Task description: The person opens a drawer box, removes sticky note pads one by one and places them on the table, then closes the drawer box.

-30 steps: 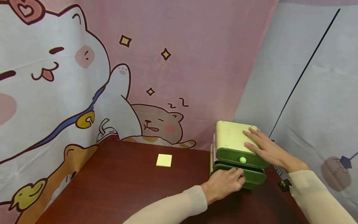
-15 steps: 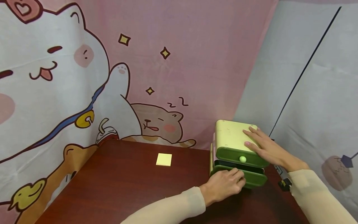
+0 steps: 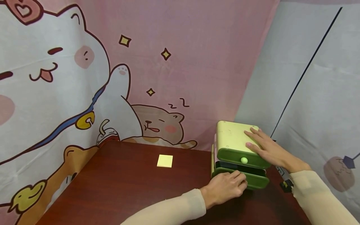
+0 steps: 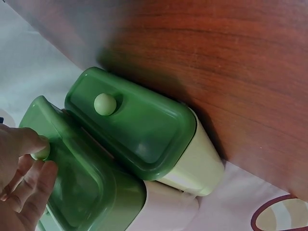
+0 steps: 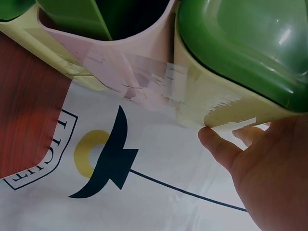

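Note:
A small stacked drawer unit (image 3: 234, 134) stands at the table's right side, with a pale yellow top tier, a pink middle tier (image 5: 120, 67) and green drawer fronts. The middle drawer (image 3: 257, 180) is partly pulled out, and its dark interior shows. My left hand (image 3: 227, 187) pinches that drawer's round knob (image 4: 42, 153) between thumb and fingers. On the unit's yellow top rests my right hand (image 3: 270, 151), its fingers spread straight. The top drawer (image 3: 230, 156) and the bottom drawer (image 4: 139, 120) are closed.
A yellow sticky-note pad (image 3: 165, 161) lies on the dark red-brown table (image 3: 126, 184), left of the unit. Behind the table hangs a cartoon-printed cloth (image 3: 197, 62), close to the unit's back and right side.
The middle drawer has slid a little further out toward me, with my left hand moving along on its knob. My right hand stays on the unit's top.

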The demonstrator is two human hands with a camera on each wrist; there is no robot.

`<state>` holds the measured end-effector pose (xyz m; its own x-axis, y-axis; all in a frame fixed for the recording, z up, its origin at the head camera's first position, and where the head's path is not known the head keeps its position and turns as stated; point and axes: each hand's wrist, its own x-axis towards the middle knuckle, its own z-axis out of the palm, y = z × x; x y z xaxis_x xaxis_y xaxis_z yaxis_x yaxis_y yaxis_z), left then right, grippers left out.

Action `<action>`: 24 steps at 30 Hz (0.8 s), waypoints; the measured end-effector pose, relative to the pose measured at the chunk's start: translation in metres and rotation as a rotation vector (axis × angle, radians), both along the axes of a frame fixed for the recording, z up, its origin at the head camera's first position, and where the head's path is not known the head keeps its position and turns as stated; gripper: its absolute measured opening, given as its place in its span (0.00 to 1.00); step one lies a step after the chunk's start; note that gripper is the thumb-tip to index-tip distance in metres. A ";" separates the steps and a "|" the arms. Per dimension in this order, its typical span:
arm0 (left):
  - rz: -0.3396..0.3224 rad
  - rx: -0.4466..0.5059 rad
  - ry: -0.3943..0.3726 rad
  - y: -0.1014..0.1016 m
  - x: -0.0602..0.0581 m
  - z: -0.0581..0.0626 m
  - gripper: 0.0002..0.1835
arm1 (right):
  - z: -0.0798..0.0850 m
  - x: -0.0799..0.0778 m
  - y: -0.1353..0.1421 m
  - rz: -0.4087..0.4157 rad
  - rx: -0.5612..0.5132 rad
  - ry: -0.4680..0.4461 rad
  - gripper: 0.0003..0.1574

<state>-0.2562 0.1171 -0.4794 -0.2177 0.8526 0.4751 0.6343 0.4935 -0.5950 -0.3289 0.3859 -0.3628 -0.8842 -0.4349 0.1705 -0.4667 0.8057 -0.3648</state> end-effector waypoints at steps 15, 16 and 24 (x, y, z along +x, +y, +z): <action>-0.011 0.013 0.043 -0.001 0.001 0.000 0.16 | -0.001 0.000 0.001 0.007 -0.012 0.008 0.46; -0.012 0.013 0.043 -0.001 0.002 0.000 0.16 | -0.001 0.000 0.001 0.007 -0.012 0.008 0.46; -0.025 0.026 0.023 -0.002 0.005 -0.001 0.15 | -0.001 0.000 0.000 -0.003 -0.004 0.002 0.46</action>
